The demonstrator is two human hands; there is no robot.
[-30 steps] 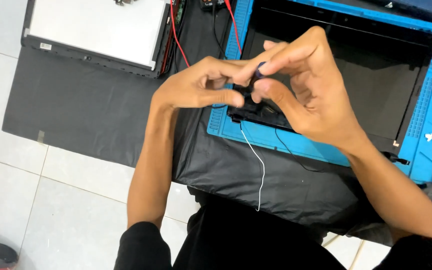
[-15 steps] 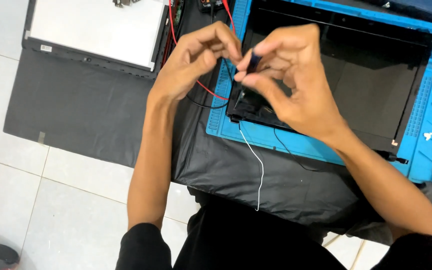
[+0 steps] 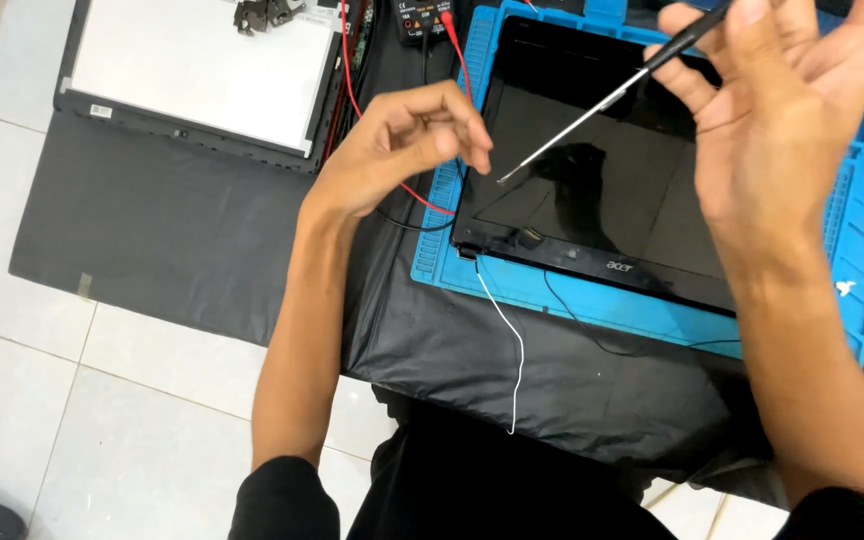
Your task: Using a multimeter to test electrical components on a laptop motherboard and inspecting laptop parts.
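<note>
The right hand [image 3: 782, 130] grips a thin screwdriver [image 3: 602, 100] between thumb and fingers, its tip over the black screen panel [image 3: 612, 190] below. The left hand [image 3: 402, 150] is loosely curled, holding nothing visible. The tool looks light, stiff and slippery; the dark handle gives the best hold.

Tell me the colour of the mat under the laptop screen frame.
Bright blue mat, clearest in the head view.
</note>
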